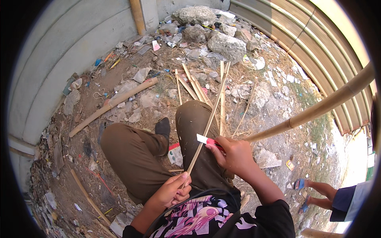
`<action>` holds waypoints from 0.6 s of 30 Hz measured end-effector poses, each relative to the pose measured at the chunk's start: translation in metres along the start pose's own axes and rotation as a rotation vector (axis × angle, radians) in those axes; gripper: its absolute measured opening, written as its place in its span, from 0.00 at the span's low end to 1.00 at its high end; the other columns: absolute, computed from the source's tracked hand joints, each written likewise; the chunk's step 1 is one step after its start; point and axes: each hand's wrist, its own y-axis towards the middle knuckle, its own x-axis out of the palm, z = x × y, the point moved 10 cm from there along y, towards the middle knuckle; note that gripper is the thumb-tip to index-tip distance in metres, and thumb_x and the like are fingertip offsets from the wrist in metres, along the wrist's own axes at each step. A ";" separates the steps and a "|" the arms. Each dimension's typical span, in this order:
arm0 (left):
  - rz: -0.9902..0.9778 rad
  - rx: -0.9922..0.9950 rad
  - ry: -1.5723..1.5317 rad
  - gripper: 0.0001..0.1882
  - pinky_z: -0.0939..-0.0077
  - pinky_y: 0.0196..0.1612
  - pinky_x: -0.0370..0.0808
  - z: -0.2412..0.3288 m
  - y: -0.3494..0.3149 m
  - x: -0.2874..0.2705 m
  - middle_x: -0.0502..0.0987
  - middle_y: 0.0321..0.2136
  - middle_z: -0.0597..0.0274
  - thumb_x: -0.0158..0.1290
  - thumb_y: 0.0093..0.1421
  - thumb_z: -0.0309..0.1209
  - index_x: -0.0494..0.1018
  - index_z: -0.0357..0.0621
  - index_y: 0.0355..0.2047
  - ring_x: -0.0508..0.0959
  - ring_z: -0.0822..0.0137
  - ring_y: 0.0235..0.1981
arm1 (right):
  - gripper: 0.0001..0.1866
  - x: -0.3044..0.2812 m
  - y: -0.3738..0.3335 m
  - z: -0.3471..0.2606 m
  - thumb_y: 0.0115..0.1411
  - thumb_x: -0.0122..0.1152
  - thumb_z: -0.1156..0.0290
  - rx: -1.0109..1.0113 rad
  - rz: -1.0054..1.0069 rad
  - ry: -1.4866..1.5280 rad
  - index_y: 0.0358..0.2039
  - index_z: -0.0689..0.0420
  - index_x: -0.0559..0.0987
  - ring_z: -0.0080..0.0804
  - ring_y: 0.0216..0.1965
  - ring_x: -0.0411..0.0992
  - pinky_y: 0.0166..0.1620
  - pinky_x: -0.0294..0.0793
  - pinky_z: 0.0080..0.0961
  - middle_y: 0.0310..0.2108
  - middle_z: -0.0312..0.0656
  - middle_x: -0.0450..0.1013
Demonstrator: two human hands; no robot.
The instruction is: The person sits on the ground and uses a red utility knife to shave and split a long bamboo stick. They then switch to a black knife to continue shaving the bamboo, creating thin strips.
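A long, thin bamboo strip (214, 107) slants up and away from my lap, resting across my raised right knee. My left hand (168, 192) is closed round its near end. In my right hand (236, 156) is a red box cutter (214, 144), gripped with fingers and thumb. Its wide pale blade (202, 138) points left and lies against the strip, about midway along. Several split bamboo pieces (195, 84) lie on the ground beyond my knee. Whether the blade is cutting into the strip cannot be told.
A thick bamboo pole (307, 118) slants in from the right. Another pole (114, 103) lies at left. Rocks (227, 44) and litter are heaped at the back. A grey wall (75, 47) and a corrugated metal fence (313, 51) enclose the ground. Someone's legs (320, 190) show at right.
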 end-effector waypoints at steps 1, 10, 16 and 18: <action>-0.004 -0.010 0.003 0.20 0.85 0.10 0.49 -0.001 0.000 0.000 0.53 0.15 0.74 0.34 0.76 0.49 0.60 0.49 0.33 0.50 0.82 0.11 | 0.15 0.005 -0.007 -0.013 0.63 0.63 0.55 -0.044 -0.047 -0.022 0.28 0.53 0.77 0.41 0.17 0.75 0.19 0.71 0.36 0.18 0.42 0.75; -0.064 -0.037 -0.001 0.21 0.84 0.09 0.48 -0.005 -0.004 -0.005 0.52 0.14 0.75 0.34 0.76 0.51 0.60 0.50 0.32 0.50 0.82 0.10 | 0.15 0.001 0.023 0.021 0.64 0.64 0.57 0.017 0.061 -0.017 0.27 0.54 0.77 0.42 0.17 0.75 0.21 0.71 0.36 0.17 0.41 0.74; -0.099 -0.050 -0.039 0.22 0.84 0.10 0.47 0.002 -0.002 -0.002 0.51 0.14 0.76 0.32 0.76 0.52 0.60 0.50 0.32 0.50 0.82 0.11 | 0.15 0.012 0.028 0.016 0.62 0.66 0.56 -0.056 0.032 -0.037 0.26 0.52 0.77 0.40 0.15 0.74 0.19 0.68 0.35 0.17 0.39 0.74; -0.117 -0.050 -0.083 0.22 0.84 0.10 0.47 -0.001 0.003 -0.002 0.51 0.14 0.76 0.32 0.76 0.52 0.60 0.50 0.32 0.50 0.82 0.11 | 0.14 0.013 0.030 0.018 0.62 0.66 0.57 -0.038 0.038 -0.055 0.28 0.54 0.79 0.38 0.15 0.74 0.21 0.69 0.33 0.17 0.40 0.74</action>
